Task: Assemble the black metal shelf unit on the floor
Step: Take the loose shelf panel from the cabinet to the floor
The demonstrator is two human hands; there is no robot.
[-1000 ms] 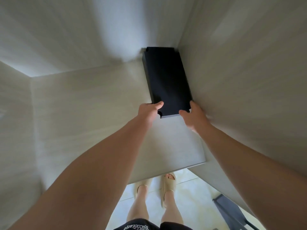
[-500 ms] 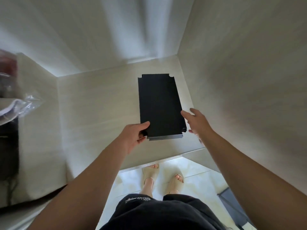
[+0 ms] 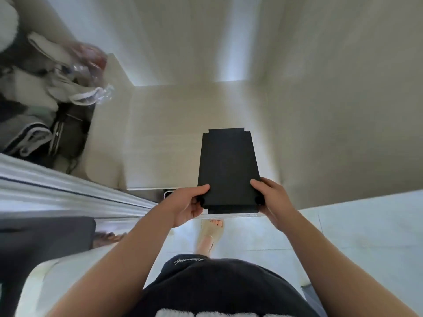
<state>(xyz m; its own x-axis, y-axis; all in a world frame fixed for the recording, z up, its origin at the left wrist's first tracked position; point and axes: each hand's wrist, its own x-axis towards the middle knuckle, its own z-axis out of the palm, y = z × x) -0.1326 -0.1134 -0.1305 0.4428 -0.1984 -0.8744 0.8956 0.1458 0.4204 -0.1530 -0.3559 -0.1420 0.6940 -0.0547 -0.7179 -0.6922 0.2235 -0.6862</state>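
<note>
At centre frame, above pale floor tiles, I hold a flat black rectangular metal shelf panel with notched corners [image 3: 229,170] level before me, its far end pointing to 12 o'clock. My left hand [image 3: 187,204] grips its near corner at 7 o'clock, thumb on top, and my right hand [image 3: 272,197] clamps the 5 o'clock corner likewise. Keeping both corners level and lowering squarely should serve best. Count: one panel for certain, its near edge looking layered; two hands; one beige-sandalled foot [image 3: 211,232] at 6 o'clock; one heap of clothing and bags [image 3: 34,99] at 10 o'clock.
</note>
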